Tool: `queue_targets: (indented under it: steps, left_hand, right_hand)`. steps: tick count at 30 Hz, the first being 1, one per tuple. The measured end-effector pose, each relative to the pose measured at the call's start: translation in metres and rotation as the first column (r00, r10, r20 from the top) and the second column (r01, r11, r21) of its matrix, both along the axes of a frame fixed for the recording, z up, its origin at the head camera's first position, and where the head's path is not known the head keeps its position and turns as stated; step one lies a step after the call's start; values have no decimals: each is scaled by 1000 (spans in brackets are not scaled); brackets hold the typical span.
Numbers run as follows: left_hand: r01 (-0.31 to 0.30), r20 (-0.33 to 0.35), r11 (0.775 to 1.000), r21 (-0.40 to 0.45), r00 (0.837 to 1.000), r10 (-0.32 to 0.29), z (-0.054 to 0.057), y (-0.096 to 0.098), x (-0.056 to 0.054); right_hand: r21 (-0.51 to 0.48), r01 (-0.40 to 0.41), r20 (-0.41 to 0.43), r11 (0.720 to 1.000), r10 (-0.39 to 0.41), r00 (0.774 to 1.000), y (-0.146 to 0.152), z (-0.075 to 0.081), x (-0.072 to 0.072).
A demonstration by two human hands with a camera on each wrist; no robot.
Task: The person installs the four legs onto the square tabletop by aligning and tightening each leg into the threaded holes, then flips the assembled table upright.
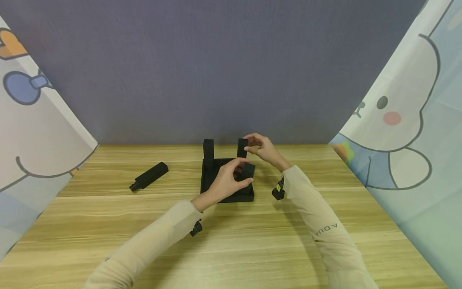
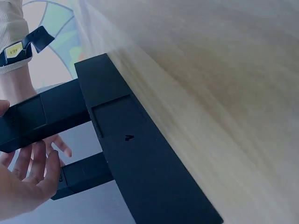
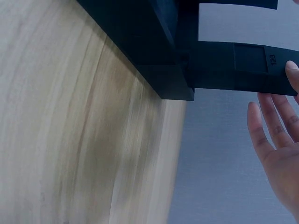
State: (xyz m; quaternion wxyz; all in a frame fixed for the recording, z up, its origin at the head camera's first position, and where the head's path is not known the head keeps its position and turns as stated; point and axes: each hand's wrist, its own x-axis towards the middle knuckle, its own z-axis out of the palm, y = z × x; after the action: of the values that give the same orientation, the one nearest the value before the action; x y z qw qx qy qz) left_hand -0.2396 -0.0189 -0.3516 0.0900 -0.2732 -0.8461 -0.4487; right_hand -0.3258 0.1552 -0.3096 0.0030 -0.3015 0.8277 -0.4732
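A square black base (image 1: 227, 200) with a raised rim rests on the table, black posts rising from its corners. My left hand (image 1: 225, 182) grips the upper part of the front right post (image 1: 248, 170), thumb on the near side and fingers behind. At the back right post (image 1: 242, 149), my right hand (image 1: 265, 149) pinches the top between thumb and fingers. That post (image 3: 252, 65) carries a recessed panel and small raised marks in the right wrist view. Both held posts meet the base. The back left post (image 1: 208, 150) stands upright, untouched.
A loose black post (image 1: 151, 176) with a narrower end lies on the wooden table (image 1: 252, 249), left of the base. A dark grey panel (image 1: 216, 72) rises behind the table. Cartoon-printed sheets (image 1: 397, 120) flank both sides. Each wrist carries a small black camera.
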Motion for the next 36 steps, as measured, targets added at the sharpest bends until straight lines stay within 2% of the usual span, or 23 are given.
queue_targets:
  steps: [4, 7, 12, 15, 19, 24, 29, 32, 36]
  left_hand:
    - [35, 3, 999, -18, 999, -35, 2, -1, -2]
    - [91, 23, 995, -48, 996, -90, 4, -4, -7]
    - [197, 67, 976, -89, 979, -191, 8, -9, -14]
    - [228, 82, 969, -92, 972, -221, 10, -10, -15]
    - [198, 86, 977, -75, 978, -192, 8, -9, -12]
    - [101, 55, 994, -46, 994, -98, 3, -4, -4]
    - [33, 44, 999, 1, 998, -33, 0, -1, 3]
    - [18, 45, 1000, 11, 999, -19, 0, -1, 4]
    - [38, 35, 999, -14, 999, -38, 1, -2, 2]
  right_hand:
    - [-3, -2, -2, 1000, 2, 1000, 0, 0, 0]
    - [-6, -3, -3, 1000, 3, 1000, 1, -1, -1]
    - [-12, -5, -13, 1000, 5, 1000, 2, -3, -3]
    - [-17, -8, -19, 1000, 7, 1000, 2, -3, -3]
    - [-15, -10, -21, 1000, 10, 1000, 2, -3, -3]
    - [-4, -2, -9, 1000, 2, 1000, 2, -2, -2]
    - [-7, 3, 13, 1000, -3, 1000, 1, -2, -2]
    - [-11, 5, 19, 1000, -5, 1000, 0, -2, -2]
    - [-17, 4, 26, 1000, -4, 1000, 0, -2, -2]
